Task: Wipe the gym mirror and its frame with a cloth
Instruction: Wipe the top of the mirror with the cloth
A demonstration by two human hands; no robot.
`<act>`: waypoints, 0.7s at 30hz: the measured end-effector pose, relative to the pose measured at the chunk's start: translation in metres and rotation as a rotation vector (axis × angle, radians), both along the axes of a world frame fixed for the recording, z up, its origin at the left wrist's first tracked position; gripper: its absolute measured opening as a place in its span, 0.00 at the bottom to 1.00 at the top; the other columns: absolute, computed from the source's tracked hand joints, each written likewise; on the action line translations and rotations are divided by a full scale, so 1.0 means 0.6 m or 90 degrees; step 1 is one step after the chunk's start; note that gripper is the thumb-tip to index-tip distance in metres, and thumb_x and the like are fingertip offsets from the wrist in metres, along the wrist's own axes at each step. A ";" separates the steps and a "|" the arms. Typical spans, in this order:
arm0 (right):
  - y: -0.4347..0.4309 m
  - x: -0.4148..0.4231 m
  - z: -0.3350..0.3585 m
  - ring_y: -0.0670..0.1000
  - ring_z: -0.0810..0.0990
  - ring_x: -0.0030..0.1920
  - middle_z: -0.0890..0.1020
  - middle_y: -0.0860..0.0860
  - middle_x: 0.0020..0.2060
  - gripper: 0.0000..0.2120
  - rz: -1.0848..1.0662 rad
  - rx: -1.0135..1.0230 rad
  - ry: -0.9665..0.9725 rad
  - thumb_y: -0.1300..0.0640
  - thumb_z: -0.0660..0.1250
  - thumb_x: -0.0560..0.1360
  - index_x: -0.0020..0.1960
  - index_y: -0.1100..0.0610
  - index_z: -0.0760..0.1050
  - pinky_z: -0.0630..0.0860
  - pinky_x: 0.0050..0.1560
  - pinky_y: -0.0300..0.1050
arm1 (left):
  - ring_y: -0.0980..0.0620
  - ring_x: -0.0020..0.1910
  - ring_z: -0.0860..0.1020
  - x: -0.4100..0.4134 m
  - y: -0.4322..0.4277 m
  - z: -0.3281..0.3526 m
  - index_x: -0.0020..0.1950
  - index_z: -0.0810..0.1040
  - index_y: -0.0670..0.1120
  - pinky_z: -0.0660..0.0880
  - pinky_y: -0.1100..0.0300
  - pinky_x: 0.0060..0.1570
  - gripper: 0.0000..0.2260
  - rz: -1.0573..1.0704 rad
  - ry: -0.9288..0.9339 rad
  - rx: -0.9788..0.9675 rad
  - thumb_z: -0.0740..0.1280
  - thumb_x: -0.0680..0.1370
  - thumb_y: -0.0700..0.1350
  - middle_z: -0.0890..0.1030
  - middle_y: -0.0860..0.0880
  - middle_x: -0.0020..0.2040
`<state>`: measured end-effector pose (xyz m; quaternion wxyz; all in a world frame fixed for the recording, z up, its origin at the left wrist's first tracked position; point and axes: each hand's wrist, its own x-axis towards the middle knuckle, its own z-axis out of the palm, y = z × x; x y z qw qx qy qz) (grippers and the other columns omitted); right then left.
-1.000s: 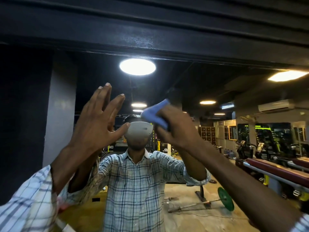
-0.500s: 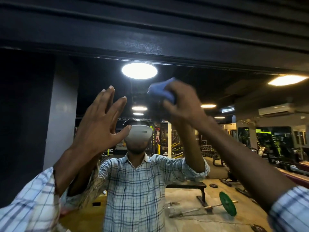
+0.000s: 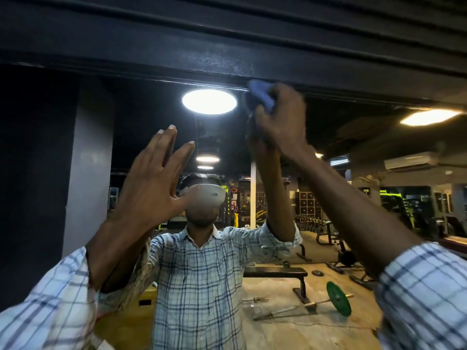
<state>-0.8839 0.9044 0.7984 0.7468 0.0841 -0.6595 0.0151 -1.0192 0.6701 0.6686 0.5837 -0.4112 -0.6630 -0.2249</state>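
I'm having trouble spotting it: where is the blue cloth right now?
In the head view, the blue cloth is high, right of centre, held in the right hand at the top edge of the mirror, under the dark frame, just right of the round light.

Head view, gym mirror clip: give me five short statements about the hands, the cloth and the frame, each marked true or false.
1. The right hand grips a blue cloth. True.
2. The cloth is up at the top edge of the mirror, where the glass meets the black frame. True.
3. The left hand holds a spray bottle. False: it is open with its fingers spread and holds nothing.
4. The cloth is at chest height on the glass. False: it is high up, just right of the reflected round ceiling light.
5. A green weight plate lies on the floor in the reflection. True.
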 end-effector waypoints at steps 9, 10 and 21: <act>-0.017 -0.012 -0.076 0.47 0.77 0.46 0.77 0.48 0.47 0.07 0.048 -0.014 -0.028 0.57 0.69 0.74 0.52 0.56 0.76 0.80 0.50 0.52 | 0.44 0.84 0.49 -0.012 -0.029 -0.011 0.83 0.60 0.52 0.57 0.43 0.78 0.42 0.002 -0.007 0.004 0.75 0.74 0.60 0.49 0.46 0.85; -0.028 -0.017 -0.100 0.47 0.77 0.46 0.77 0.48 0.47 0.08 0.046 0.019 -0.063 0.57 0.69 0.74 0.52 0.55 0.75 0.79 0.49 0.50 | 0.44 0.84 0.49 -0.014 -0.032 -0.012 0.83 0.60 0.52 0.56 0.43 0.78 0.42 0.003 -0.008 0.002 0.75 0.74 0.60 0.49 0.46 0.85; 0.008 0.014 -0.213 0.44 0.76 0.47 0.77 0.47 0.48 0.09 0.032 -0.067 -0.087 0.54 0.68 0.76 0.55 0.54 0.75 0.78 0.50 0.47 | 0.46 0.84 0.47 -0.011 -0.036 -0.018 0.83 0.60 0.52 0.55 0.40 0.79 0.41 -0.009 -0.038 0.002 0.74 0.75 0.61 0.48 0.48 0.86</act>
